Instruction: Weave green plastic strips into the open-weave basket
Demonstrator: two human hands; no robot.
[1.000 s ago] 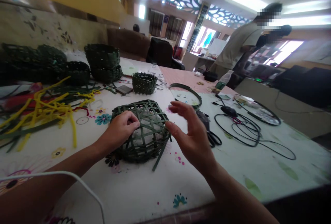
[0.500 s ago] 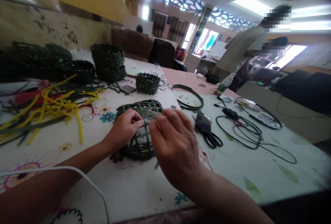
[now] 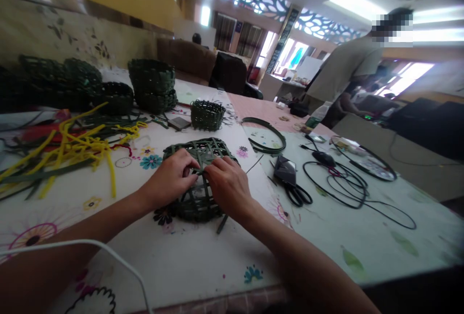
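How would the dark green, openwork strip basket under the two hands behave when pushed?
The basket is probably light, since its thin weave shows wide gaps. That openness suggests it may also flex. It looks broad and low, so it would likely slide rather than tip.

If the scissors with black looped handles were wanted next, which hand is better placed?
Probably the right hand: the black loop-handled scissors lie on its side of the dark green woven-strip basket. The left hand is farther off.
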